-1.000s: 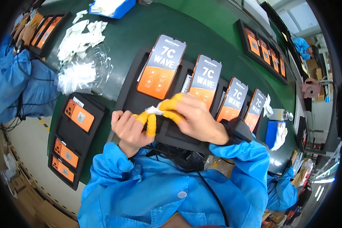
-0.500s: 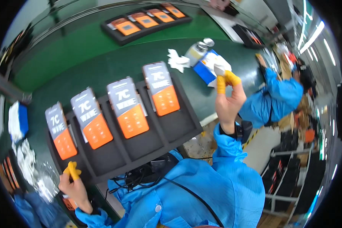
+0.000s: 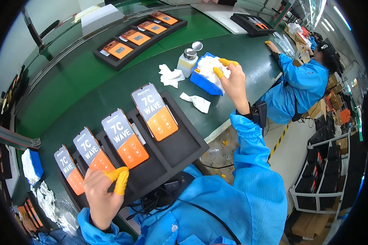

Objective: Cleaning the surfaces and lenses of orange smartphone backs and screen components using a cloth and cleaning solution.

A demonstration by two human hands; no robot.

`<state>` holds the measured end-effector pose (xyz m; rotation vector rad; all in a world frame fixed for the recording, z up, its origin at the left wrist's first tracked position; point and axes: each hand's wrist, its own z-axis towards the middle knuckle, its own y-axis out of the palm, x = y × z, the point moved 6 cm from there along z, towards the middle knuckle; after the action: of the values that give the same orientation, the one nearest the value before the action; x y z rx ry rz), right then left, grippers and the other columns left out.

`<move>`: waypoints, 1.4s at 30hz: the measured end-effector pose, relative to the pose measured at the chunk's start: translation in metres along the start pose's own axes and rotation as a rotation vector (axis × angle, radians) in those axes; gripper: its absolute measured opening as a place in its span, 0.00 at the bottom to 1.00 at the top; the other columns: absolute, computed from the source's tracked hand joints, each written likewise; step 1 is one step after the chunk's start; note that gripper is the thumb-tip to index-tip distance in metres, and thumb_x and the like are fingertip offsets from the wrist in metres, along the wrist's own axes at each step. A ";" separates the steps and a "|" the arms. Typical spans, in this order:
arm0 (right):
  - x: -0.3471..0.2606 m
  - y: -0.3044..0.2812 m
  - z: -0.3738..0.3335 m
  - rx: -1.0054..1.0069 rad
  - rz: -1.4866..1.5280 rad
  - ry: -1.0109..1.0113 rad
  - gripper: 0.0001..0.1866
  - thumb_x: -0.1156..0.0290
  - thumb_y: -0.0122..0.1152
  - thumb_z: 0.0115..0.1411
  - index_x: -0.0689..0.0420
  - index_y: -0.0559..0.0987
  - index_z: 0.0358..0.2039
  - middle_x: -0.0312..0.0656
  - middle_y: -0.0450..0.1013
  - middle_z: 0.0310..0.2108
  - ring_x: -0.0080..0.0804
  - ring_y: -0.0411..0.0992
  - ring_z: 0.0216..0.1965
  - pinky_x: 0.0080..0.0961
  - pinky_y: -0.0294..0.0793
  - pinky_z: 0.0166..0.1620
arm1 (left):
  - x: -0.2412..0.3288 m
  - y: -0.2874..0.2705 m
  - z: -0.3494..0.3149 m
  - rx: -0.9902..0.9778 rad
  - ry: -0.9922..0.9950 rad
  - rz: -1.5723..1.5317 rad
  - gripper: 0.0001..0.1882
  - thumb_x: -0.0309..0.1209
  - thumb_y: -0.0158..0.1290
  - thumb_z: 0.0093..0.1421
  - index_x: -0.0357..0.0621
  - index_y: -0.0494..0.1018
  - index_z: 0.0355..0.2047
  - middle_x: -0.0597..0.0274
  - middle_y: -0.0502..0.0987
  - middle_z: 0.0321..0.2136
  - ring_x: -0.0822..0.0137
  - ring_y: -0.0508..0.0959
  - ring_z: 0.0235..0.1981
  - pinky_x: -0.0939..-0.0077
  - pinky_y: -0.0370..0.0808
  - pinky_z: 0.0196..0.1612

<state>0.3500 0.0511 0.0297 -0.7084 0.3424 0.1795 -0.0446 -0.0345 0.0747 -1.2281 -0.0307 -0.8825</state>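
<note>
My right hand point(image 3: 232, 79) reaches over a blue box point(image 3: 208, 85) heaped with white wipes point(image 3: 210, 67). Yellow finger cots cover its thumb and index finger, which are spread apart with nothing between them. A single white wipe point(image 3: 197, 103) lies on the green table beside the box. At the near left my left hand point(image 3: 104, 190) is closed, its yellow-cotted finger and thumb bent together; anything in the pinch is hidden. It hovers over a black compartment tray point(image 3: 171, 157) and overlaps the lower end of one phone point(image 3: 92, 149). Several phones with grey-and-orange fronts lie in the tray.
Behind the wipes box stands a pump bottle point(image 3: 188, 61) with its lid up, next to a crumpled wipe point(image 3: 170, 75). A second tray point(image 3: 139, 43) holds orange-backed phones. Another blue box point(image 3: 36, 163) stands far left. A co-worker point(image 3: 294, 85) sits at the right.
My right hand has let go of a white wipe, now lying on the table, and its fingers have spread over the box. My left hand has moved rightward over the tray. The view has shifted.
</note>
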 end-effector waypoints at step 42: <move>-0.185 0.120 -0.089 -1.161 1.464 0.723 0.11 0.75 0.46 0.64 0.62 0.71 0.46 0.39 0.74 0.38 0.22 0.73 0.36 0.17 0.74 0.37 | -0.067 0.090 0.021 0.053 -0.725 -1.257 0.17 0.20 0.56 0.56 0.35 0.69 0.46 0.58 0.76 0.39 0.70 0.77 0.38 0.78 0.74 0.46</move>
<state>0.1231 0.0735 -0.0382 -1.5429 1.4884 1.6283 -0.0272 0.0257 -0.0201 -1.3754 -1.5261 -1.3969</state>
